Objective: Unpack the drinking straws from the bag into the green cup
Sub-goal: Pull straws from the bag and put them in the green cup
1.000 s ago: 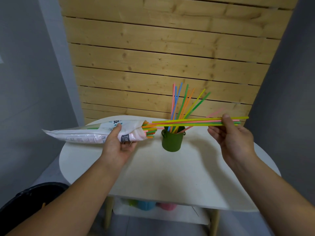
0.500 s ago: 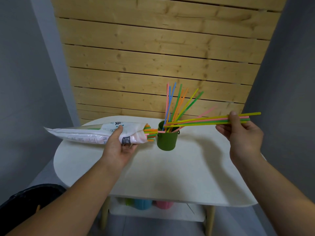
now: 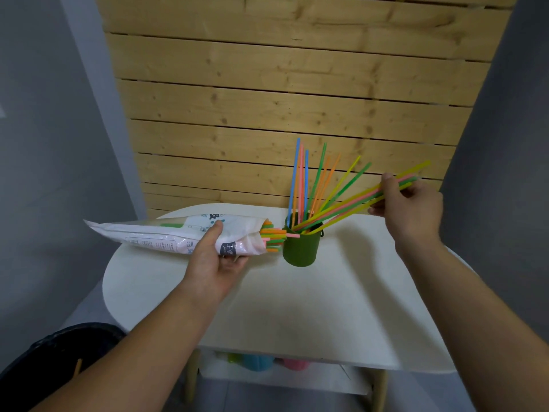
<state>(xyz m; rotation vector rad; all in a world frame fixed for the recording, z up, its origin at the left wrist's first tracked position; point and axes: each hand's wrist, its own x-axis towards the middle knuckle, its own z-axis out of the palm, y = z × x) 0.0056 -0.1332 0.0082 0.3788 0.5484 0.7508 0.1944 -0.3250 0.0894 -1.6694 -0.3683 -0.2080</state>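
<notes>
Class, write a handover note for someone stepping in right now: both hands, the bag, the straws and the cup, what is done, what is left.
Left hand grips the bag near its open end, above the table.
Right hand pinches a bunch of straws, slanted, lower ends at the mouth of the green cup.
Done: several straws stand in the cup.
Left: drop this bunch in, then move the straws in the bag's mouth.
</notes>
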